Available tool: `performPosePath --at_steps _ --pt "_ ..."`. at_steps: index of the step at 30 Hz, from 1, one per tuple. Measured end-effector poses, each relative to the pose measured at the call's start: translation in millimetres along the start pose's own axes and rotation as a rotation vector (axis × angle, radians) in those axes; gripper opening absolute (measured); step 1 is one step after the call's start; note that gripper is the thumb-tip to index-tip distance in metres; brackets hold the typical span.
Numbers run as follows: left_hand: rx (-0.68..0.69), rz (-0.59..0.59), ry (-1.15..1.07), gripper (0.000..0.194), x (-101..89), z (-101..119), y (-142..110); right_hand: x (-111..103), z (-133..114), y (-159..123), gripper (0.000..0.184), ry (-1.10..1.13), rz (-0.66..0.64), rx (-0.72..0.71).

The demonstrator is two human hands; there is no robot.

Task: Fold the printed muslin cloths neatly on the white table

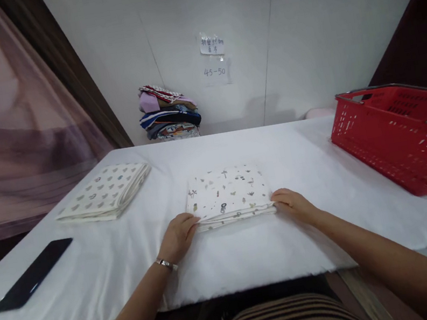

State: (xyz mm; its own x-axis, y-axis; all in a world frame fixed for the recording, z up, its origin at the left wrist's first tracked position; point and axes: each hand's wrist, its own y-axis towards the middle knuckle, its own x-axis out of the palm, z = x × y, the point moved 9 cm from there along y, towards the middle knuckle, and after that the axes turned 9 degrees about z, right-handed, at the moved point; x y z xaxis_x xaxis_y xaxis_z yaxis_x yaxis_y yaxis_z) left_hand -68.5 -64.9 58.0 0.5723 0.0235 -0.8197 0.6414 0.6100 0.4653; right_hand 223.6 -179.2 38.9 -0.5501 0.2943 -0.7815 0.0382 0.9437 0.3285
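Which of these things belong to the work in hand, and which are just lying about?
In the work:
- printed cloth, corners held by left hand and right hand
- probably the other folded cloth at left

Apparently lying about:
- black flat object
- red basket
- coloured fabric stack

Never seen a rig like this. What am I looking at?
No robot: one picture, from a camera on a person's head, looking forward and down. The wearer's bare left hand and right hand hold the near corners of a folded white printed cloth on a white-covered table. Left of it lie a second folded cloth and a dark flat object I can't identify; right, a red perforated basket. Beyond the table is a stack of folded fabrics.
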Motion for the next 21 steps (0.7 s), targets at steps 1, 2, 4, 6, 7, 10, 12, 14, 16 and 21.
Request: performPosePath --at_steps 1,2,4,6,7,10,12,14,16,21 --pt "-0.006 -0.008 0.001 0.029 -1.5 1 2 0 -2 0 0.026 -0.026 0.002 -0.009" --pt "-0.015 -0.014 0.011 0.028 -3.0 3 5 -1 -5 0 0.026 -0.054 0.001 -0.028" --pt "-0.033 -0.012 0.054 0.028 -5.3 9 12 -1 -15 3 0.027 -0.103 -0.006 -0.083" --pt "-0.024 0.0 0.083 0.028 -4.2 20 22 0 -26 7 0.026 -0.13 -0.017 -0.126" --pt "0.0 0.0 0.082 0.028 -1.1 27 27 2 -31 9 0.025 -0.136 -0.022 -0.135" --pt "0.1 -0.033 0.057 0.024 16.4 51 40 10 -39 19 0.024 -0.147 -0.033 -0.118" --pt "0.14 -0.069 0.063 0.022 30.0 59 45 16 -42 26 0.025 -0.152 -0.041 -0.107" --pt "0.159 -0.101 0.083 0.021 40.4 63 48 21 -43 30 0.026 -0.166 -0.047 -0.11" --pt "0.171 -0.118 0.1 0.024 45.7 64 49 24 -44 32 0.028 -0.178 -0.053 -0.124" --pt "0.184 -0.033 0.195 0.032 39.1 66 43 19 -46 26 0.033 -0.158 0.047 -0.169"
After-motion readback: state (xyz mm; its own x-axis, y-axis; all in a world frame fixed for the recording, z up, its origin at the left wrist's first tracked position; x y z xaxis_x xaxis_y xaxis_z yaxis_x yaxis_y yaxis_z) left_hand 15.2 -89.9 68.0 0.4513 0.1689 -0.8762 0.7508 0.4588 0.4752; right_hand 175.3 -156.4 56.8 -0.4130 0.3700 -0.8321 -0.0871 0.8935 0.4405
